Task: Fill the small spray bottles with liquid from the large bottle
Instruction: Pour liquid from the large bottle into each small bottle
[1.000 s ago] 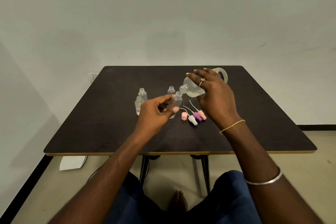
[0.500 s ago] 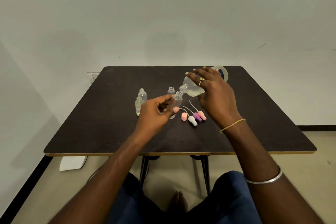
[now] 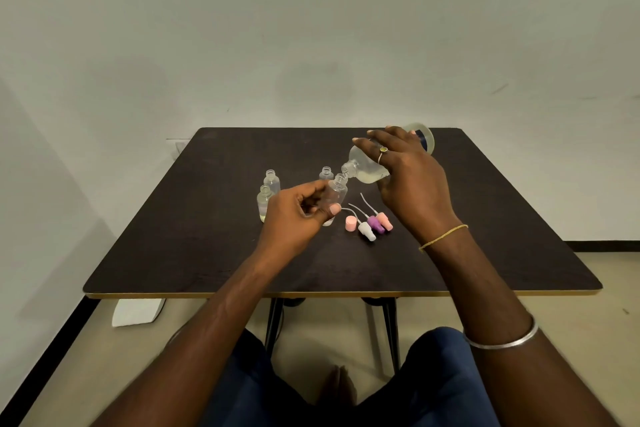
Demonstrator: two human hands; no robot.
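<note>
My right hand (image 3: 410, 180) grips the large clear bottle (image 3: 367, 168), tipped almost flat with its mouth pointing left and pale liquid pooled in its lower side. Its mouth touches the open neck of a small clear spray bottle (image 3: 336, 192), held slightly tilted in my left hand (image 3: 298, 215). Two more small uncapped bottles (image 3: 272, 180) (image 3: 264, 204) stand to the left, the nearer one holding pale liquid. A further small bottle (image 3: 326, 173) stands behind the held one.
Several spray caps with dip tubes lie on the dark table (image 3: 207, 236): a pink cap (image 3: 350, 223), a white one (image 3: 366, 230), a purple one (image 3: 375, 224) and another pink one (image 3: 385, 220). A white object (image 3: 136, 312) lies on the floor at the left.
The large bottle has tilted a little further, its base rising slightly. The small bottle and my left hand have stayed put.
</note>
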